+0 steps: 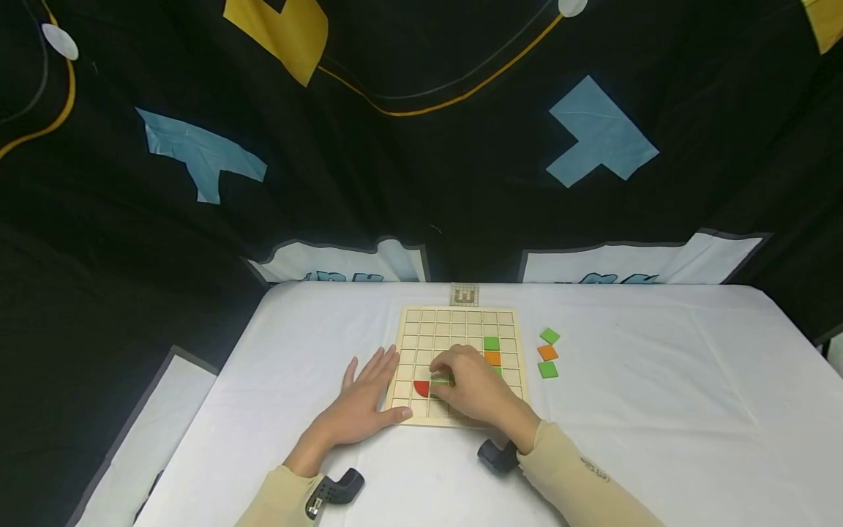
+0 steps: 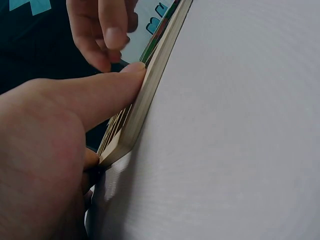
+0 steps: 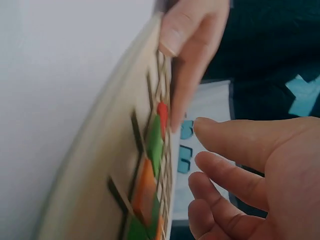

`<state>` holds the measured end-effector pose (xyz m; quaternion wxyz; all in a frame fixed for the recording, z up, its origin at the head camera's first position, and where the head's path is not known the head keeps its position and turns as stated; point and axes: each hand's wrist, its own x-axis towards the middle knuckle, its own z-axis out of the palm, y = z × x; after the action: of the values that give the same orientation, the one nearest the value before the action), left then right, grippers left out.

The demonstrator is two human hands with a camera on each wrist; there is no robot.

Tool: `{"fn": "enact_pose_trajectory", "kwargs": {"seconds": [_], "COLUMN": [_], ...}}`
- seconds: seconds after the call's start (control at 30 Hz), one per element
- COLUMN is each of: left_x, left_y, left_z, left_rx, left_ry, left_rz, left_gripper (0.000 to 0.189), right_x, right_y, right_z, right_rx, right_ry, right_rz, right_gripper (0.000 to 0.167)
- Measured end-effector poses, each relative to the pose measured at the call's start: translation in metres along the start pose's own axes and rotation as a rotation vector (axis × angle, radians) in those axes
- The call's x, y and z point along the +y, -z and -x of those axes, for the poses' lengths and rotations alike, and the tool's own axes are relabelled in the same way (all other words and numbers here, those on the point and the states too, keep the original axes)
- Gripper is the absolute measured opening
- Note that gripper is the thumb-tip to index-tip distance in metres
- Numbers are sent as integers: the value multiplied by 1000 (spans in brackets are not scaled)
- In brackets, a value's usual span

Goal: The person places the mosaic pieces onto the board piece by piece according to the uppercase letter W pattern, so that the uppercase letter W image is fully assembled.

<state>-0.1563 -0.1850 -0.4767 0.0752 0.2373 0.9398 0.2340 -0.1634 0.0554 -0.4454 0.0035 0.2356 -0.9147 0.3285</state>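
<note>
A wooden grid board [image 1: 425, 329] lies on the white table, its squares marked by thin raised lines. My left hand [image 1: 364, 402] rests with spread fingers along the board's left side, its thumb [image 2: 112, 90] touching the near edge. Above the grid, my right hand [image 1: 470, 384] has its fingers loosely bent, and the right wrist view shows nothing between thumb and fingers. Close to its fingertips are a red rounded piece [image 1: 421, 388] and a green tile [image 3: 155, 142]. An orange tile [image 3: 145, 190] sits beside the green one. My right hand hides part of the lower rows.
Right of the board lie loose tiles: green [image 1: 549, 335], orange [image 1: 547, 353] and green [image 1: 548, 369]. On the board's right side, a green tile [image 1: 491, 343] sits above an orange one. A small patterned card [image 1: 465, 294] lies behind the board, before a black curtain [image 1: 421, 183].
</note>
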Motion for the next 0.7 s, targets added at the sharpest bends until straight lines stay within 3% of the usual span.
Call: {"fn": "enact_pose_trajectory", "kwargs": {"seconds": [0.3,0.7], "left_x": [1,3], "left_y": [1,2], "left_z": [0,1], "left_rx": [-9,-2], "left_ry": [12,8], "left_rz": [-3,1], "left_gripper": [100,99], "right_x": [12,41], "right_y": [27,57], "right_z": [12,28], "right_rx": [43,71], "right_ry": [-85,-117], "right_rz": [-89,-111], "right_gripper": [25,27]}}
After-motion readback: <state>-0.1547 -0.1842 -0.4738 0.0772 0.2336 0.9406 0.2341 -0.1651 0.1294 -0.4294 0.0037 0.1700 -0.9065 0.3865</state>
